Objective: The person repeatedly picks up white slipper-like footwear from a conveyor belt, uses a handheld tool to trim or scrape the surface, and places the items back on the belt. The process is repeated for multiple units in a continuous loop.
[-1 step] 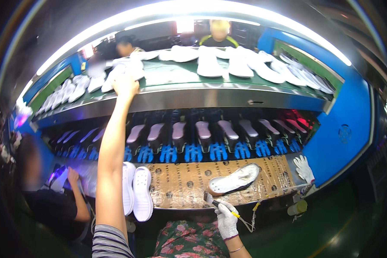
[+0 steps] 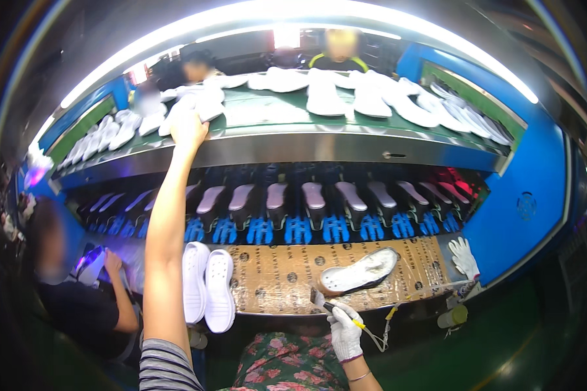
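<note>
My left arm reaches far forward, and my bare left hand [image 2: 188,129] grips a white shoe sole [image 2: 184,108] among others on the green conveyor belt [image 2: 261,117]; its fingertips are partly hidden. In my gloved right hand [image 2: 346,332] is a brush [image 2: 327,305] with a dark handle and a cord with yellow fittings. The brush head is just off the near end of a white shoe [image 2: 359,272] lying tilted on the brown-covered bench [image 2: 274,280]. Two white soles [image 2: 220,291] stand side by side at the bench's left, next to my left forearm.
Below the belt runs a row of shoe lasts [image 2: 314,194] above blue clamps [image 2: 298,229]. A white glove [image 2: 463,257] lies at the bench's right end, with a small container [image 2: 452,317] below it. A co-worker [image 2: 88,306] is at left; other people stand beyond the belt.
The whole view has shifted slightly, so the scene sits a little farther right. My left hand stays at the belt, and my right hand still holds the brush beside the shoe.
</note>
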`<state>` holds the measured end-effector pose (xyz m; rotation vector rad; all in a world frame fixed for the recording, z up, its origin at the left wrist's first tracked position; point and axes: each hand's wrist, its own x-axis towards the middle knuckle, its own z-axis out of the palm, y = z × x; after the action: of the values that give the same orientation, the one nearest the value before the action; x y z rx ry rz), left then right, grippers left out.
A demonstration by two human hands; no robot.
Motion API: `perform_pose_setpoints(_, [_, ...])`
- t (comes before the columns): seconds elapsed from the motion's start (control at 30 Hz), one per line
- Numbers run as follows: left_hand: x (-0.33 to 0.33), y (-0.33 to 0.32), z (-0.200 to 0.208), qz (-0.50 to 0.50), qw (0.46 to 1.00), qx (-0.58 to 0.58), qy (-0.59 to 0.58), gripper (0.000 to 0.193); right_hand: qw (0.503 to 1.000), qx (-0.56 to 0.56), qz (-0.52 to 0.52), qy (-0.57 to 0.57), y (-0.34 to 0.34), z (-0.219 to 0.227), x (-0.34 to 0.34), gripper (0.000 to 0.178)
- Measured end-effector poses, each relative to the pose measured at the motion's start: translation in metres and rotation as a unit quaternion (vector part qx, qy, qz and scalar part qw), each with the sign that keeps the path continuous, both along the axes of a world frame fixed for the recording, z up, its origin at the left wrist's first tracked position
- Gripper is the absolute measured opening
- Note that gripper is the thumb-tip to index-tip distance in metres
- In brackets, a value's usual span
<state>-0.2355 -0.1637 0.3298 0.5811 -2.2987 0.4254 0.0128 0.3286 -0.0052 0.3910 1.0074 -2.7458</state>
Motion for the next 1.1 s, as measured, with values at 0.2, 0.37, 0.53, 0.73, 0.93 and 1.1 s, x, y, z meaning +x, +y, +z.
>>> perform_pose_setpoints(0.2, [0.172,0.042,-0.031,-0.335,0.843,0.388,0.163,0.031,0.999,0.013,0.024,0.032,-0.011,0.014,-0.012,0.022])
perform_pose_setpoints(0.37, [0.299,0.030,-0.092,-0.523,0.692,0.356,0.347,0.069,0.996,0.001,0.048,0.072,-0.029,0.049,-0.026,0.017])
perform_pose_setpoints(0.53, [0.331,0.081,-0.157,-0.284,0.560,0.540,0.561,0.032,0.988,-0.079,0.049,0.126,-0.035,0.099,-0.030,0.020])
perform_pose_setpoints(0.73, [0.319,0.158,-0.307,-0.285,0.426,0.843,0.164,0.021,0.877,0.249,0.185,0.367,-0.066,0.133,-0.003,0.019])
perform_pose_setpoints(0.93, [0.366,0.242,-0.364,-0.166,0.011,0.986,0.030,0.085,0.835,0.334,0.216,0.381,-0.072,0.105,-0.003,0.020])
perform_pose_setpoints(1.1, [0.386,0.255,-0.359,-0.284,-0.147,0.948,0.005,0.120,0.779,0.407,0.202,0.433,-0.072,0.099,-0.007,0.020])
